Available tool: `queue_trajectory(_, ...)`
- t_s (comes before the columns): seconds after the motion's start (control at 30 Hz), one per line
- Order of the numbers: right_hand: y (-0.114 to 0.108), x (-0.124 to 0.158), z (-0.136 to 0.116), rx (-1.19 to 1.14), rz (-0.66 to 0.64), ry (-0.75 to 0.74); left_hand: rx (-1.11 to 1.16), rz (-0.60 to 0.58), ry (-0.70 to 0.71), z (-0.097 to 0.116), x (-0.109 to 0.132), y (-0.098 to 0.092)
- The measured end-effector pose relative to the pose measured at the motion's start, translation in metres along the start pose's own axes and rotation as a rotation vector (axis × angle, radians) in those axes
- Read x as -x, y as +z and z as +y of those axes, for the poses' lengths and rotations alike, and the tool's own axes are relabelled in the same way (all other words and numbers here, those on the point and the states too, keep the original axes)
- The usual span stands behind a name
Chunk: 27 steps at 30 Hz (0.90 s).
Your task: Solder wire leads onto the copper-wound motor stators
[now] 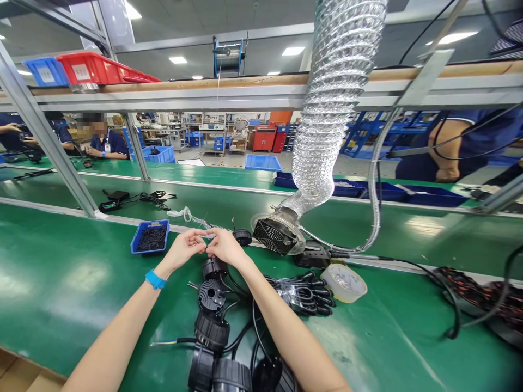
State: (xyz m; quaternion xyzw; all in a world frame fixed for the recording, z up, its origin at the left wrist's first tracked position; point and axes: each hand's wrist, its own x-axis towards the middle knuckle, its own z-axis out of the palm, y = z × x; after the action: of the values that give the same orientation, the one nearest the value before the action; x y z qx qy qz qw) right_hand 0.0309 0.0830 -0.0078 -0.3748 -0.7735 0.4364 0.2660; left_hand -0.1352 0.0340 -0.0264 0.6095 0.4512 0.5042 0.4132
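My left hand (188, 247), with a blue band (156, 280) at the wrist, is closed in a pinch. Fingertip to fingertip with it, my right hand (225, 247) is pinched as well. Between them is what looks like a thin wire, mostly covered by the fingers. Just below sits a round black housing (214, 268). Toward me runs a row of similar parts, including a ribbed black disc (211, 295) and a black cap (212, 329). Black cables come off them, one ending in bare coloured wires (164, 343). Left of my hands stands a blue bin (150, 237) of small black pieces.
A fume duct (322, 109) hangs down to a fan-shaped intake (278, 234). Right of my forearm lie bundled black cables (304, 294) and a tape roll (344, 283). White strands (186, 214) lie behind my hands. Co-workers (107, 142) are across the bench.
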Motion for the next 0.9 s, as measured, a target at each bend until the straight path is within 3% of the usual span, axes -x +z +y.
queue_trajectory(0.17,-0.033,0.010,-0.016,0.000,0.179,0.039,-0.201,0.012,-0.003,0.002,0.001,-0.015)
queue_trajectory(0.27,-0.057,0.020,-0.024,0.092,0.276,0.051,-0.403,-0.256,-0.068,0.002,0.005,-0.024)
queue_trajectory(0.37,-0.071,0.027,-0.024,0.337,0.347,0.081,-0.478,-0.558,-0.186,-0.002,0.010,-0.027)
queue_trajectory(0.53,-0.071,0.030,-0.025,0.796,0.355,0.237,-0.699,-0.667,-0.210,-0.004,0.013,-0.019)
queue_trajectory(0.67,-0.050,0.038,-0.047,0.994,0.419,0.136,-0.815,-0.762,-0.199,0.001,0.014,-0.013)
queue_trajectory(0.73,-0.030,0.042,-0.057,1.037,0.319,0.009,-0.823,-0.793,-0.235,0.003,0.015,-0.011)
queue_trajectory(0.83,0.005,0.045,-0.060,0.936,-0.128,-0.139,-0.863,-0.789,-0.294,0.003,0.016,-0.007)
queue_trajectory(0.9,0.023,0.044,-0.055,0.889,-0.344,-0.147,-0.904,-0.768,-0.347,0.001,0.016,-0.003)
